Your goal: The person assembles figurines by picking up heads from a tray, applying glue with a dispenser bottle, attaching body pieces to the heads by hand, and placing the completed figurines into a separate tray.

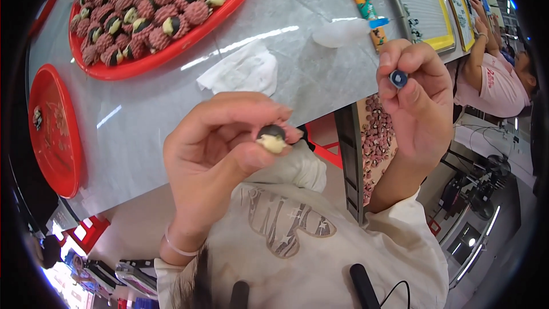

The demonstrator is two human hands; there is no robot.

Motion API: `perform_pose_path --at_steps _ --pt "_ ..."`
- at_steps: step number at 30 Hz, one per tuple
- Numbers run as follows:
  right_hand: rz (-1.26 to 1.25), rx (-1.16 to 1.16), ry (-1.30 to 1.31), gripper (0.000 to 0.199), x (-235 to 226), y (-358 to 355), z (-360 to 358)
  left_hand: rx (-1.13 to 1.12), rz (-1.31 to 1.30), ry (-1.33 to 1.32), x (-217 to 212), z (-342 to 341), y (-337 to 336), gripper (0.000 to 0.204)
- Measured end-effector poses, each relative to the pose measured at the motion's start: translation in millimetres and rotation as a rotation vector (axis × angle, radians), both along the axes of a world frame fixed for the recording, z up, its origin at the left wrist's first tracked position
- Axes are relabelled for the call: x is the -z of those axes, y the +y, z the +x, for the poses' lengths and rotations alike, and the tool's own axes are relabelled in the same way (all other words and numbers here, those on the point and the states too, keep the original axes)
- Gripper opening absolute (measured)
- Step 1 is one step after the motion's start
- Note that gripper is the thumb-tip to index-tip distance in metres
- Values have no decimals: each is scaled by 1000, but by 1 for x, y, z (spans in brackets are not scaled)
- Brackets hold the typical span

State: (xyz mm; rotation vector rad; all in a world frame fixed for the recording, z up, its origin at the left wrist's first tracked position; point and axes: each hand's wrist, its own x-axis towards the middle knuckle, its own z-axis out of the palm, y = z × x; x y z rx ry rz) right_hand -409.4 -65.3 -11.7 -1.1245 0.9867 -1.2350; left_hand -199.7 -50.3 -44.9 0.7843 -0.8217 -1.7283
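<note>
I see my left hand (214, 143) at the centre of the frame, fingers closed around a peeled fruit (272, 138), dark seed on top and pale flesh below. My right hand (414, 94), right of centre, pinches a small blue-tipped tool (398, 78) between thumb and fingers. On the grey surface (320, 63) above, a crumpled white tissue (240, 71) lies near a large red tray (171, 51) of reddish fruit at the upper left. A smaller red tray (54, 131) sits at the left edge.
</note>
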Motion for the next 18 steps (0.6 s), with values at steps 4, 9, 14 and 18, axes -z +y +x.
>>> perform_pose_path --at_steps 4,9,14,18 --pt "72 -130 -82 23 4 0 25 5 35 -28 -4 1 0 40" --pt "11 -99 -15 24 1 6 46 8 17 1 -2 3 1 40" --pt "-367 -212 204 23 14 6 51 -6 65 26 3 8 5 41" --pt "-531 -212 414 18 6 7 49 1 -78 -29 6 7 5 37"
